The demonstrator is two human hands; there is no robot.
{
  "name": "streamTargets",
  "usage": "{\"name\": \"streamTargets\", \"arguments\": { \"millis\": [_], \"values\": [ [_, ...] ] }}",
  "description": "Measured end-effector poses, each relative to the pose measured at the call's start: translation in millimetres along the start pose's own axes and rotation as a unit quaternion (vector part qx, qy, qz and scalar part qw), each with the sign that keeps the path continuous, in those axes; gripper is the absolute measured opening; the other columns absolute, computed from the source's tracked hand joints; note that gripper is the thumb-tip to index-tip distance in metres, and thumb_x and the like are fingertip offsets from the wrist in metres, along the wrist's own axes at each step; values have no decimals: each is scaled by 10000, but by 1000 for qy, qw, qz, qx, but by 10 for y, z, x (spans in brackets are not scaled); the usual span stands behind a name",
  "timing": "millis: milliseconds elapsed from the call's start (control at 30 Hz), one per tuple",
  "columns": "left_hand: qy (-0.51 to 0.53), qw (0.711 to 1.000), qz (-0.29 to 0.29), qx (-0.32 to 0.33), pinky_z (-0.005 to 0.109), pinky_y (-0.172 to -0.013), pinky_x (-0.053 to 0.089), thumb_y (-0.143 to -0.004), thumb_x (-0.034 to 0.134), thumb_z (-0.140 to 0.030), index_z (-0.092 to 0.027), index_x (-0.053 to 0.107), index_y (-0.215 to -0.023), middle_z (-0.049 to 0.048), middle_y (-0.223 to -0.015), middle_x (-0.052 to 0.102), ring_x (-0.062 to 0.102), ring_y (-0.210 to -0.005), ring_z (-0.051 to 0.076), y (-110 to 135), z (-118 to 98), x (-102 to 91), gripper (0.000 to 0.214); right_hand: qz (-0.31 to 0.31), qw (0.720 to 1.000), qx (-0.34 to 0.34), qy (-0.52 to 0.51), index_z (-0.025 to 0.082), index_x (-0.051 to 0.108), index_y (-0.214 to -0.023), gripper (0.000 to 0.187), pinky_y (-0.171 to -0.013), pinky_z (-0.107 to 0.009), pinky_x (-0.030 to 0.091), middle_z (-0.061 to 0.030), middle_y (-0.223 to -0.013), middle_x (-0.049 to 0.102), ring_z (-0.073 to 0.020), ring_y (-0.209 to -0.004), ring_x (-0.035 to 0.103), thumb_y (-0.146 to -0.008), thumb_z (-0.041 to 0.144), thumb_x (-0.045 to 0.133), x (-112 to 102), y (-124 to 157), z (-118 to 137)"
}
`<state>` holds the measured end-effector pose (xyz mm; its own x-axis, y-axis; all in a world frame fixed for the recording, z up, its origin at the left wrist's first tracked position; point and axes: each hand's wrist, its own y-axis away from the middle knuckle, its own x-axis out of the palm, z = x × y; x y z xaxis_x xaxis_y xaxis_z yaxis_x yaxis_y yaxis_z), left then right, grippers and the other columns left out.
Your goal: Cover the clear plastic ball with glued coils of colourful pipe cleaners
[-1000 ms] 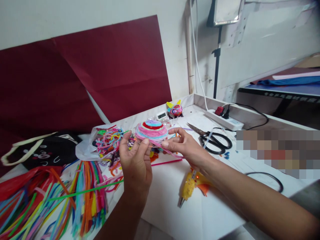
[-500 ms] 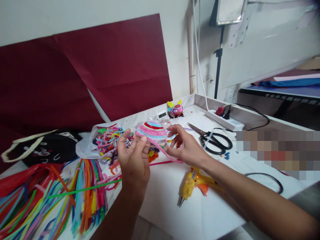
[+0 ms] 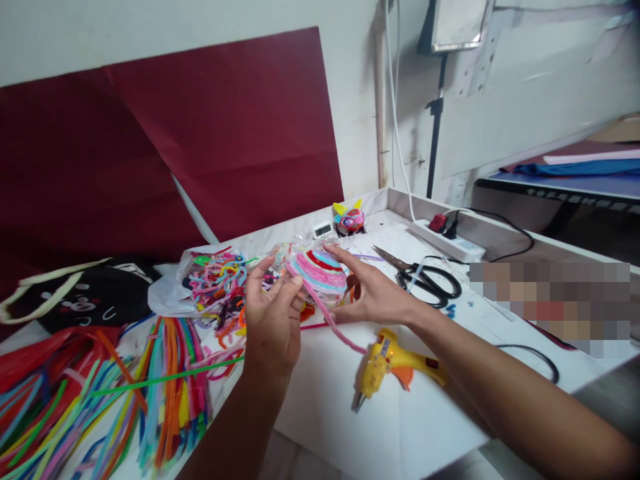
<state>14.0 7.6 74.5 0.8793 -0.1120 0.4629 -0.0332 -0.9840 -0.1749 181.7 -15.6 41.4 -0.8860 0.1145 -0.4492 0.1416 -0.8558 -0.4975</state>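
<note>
Between my hands is a rounded craft piece (image 3: pixel 323 270), striped with pink, red, white and light blue pipe cleaners. My left hand (image 3: pixel 274 307) grips its left side, thumb against the near edge. On the right, my right hand (image 3: pixel 373 287) holds it with thumb below and fingers at the top. A loose pink pipe cleaner (image 3: pixel 327 317) trails from the piece down toward a yellow glue gun (image 3: pixel 377 370). The glue gun lies on the white table top below my right hand, nozzle toward the near side. The far side of the piece is hidden.
Black-handled scissors (image 3: pixel 425 280) and a white power strip (image 3: pixel 445 240) lie at the right. A finished-looking colourful figure (image 3: pixel 350 219) and small digital timer (image 3: pixel 323 231) stand behind. Pipe cleaners (image 3: pixel 175 387) and a bag of scraps (image 3: pixel 173 293) cover the left.
The striped piece has shifted slightly right and tilted. My right hand has closed around its right side, and the pink pipe cleaner's tail now hangs free of my right fingers.
</note>
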Motion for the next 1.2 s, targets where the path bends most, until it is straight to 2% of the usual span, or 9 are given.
{"name": "streamTargets", "arguments": {
  "millis": [100, 200, 300, 433, 733, 833, 1000, 1200],
  "values": [
    [-16, 999, 12, -24, 176, -621, 535, -668, 748, -106, -225, 509, -1192, -13, -761, 697, 664, -621, 90, 20, -22, 13, 588, 6, 1000, 18, 24, 206, 312, -1505, 1066, -1148, -471, 326, -126, -1550, 382, -307, -1398, 398, -618, 476, 837, -50, -14, 4],
    [-17, 999, 18, -38, 177, -607, 535, -663, 749, -115, -209, 511, -1166, -13, -747, 697, 650, -597, 84, 38, -30, 23, 564, 10, 1000, 12, 22, 221, 312, -1506, 1073, -1161, -473, 302, -118, -1555, 378, -303, -1418, 373, -604, 462, 841, -43, -15, 19],
    [-19, 998, 22, -47, 186, -598, 537, -670, 750, -126, -202, 510, -1166, 0, -763, 703, 646, -598, 87, 44, -24, 23, 557, 13, 1000, 9, -12, 214, 310, -1505, 1061, -1154, -454, 320, -123, -1540, 399, -293, -1406, 397, -606, 411, 838, -11, -8, 29],
    [-34, 998, 27, -44, 180, -599, 533, -698, 745, -147, -205, 522, -1166, 3, -762, 701, 646, -611, 87, 46, -5, 18, 522, -6, 1000, 9, 5, 161, 353, -1477, 1037, -1136, -445, 343, -156, -1498, 445, -300, -1371, 441, -587, 377, 838, 21, -4, 22],
    [-43, 997, 50, -37, 162, -548, 496, -689, 743, -134, -209, 545, -1125, -28, -685, 657, 599, -556, 79, 57, -13, 14, 485, -18, 1000, 2, 3, 185, 370, -1457, 979, -1104, -434, 375, -137, -1462, 483, -275, -1328, 484, -603, 346, 819, 29, 1, 20],
    [-50, 995, 70, -51, 150, -493, 455, -695, 734, -141, -212, 573, -1103, -40, -651, 635, 564, -514, 74, 58, -20, 0, 445, -17, 1000, 6, 2, 205, 363, -1463, 995, -1109, -448, 368, -133, -1472, 475, -283, -1337, 476, -595, 348, 827, 24, 2, 21],
    [-66, 987, 107, -96, 157, -470, 436, -716, 718, -174, -166, 656, -1024, -40, -593, 599, 535, -486, 71, 38, -26, -28, 315, -6, 999, 29, 14, 155, 367, -1465, 1019, -1120, -441, 362, -157, -1491, 453, -293, -1354, 458, -589, 384, 834, 20, 7, 26],
    [-45, 990, 73, -112, 148, -494, 451, -652, 763, -151, -122, 677, -986, -15, -602, 633, 576, -521, 75, 3, -34, -47, 347, 38, 998, 51, 17, 209, 310, -1500, 1066, -1087, -472, 397, -142, -1507, 436, -309, -1340, 469, -613, 483, 833, -46, -6, 53]
  ]
}}
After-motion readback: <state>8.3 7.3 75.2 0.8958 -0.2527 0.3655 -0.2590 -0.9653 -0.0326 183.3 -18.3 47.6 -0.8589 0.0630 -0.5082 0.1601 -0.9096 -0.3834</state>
